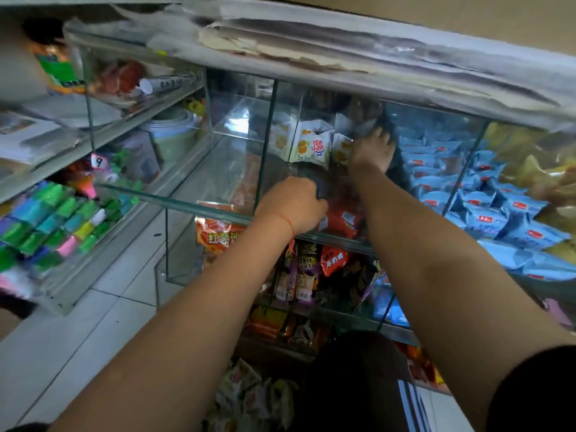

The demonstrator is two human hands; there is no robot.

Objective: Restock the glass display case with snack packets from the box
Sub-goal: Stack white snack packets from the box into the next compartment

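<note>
Both arms are reaching into the middle compartment of the glass display case (268,126), near the centre of the frame. The right hand (372,151) is stretching to the back of that compartment, fingers spread and pressing against the white snack packets (311,145) standing there. To my eye it is steadying or nudging them into a row, so that they stand shoulder to shoulder with their printed fronts facing out through the glass. Those packets are standing upright, long axis running top to bottom of the frame, leaning slightly back, faces turned toward the viewer.

The left hand (294,204) is sitting lower, at centre frame, just above the glass front edge (174,204). Its fingers are curling around something dark and partly hidden; I cannot tell what it is, though it looks like a grip on the divider or on a dark packet. I judge it is bracing the person, or clearing room, while the other hand works deeper in.

Red packets (343,219) are lying flat just beside the left hand. Blue packets (486,213) are filling the neighbouring compartment at the right. More loose packets (249,397) are showing at bottom centre; the box itself I cannot make out.
</note>
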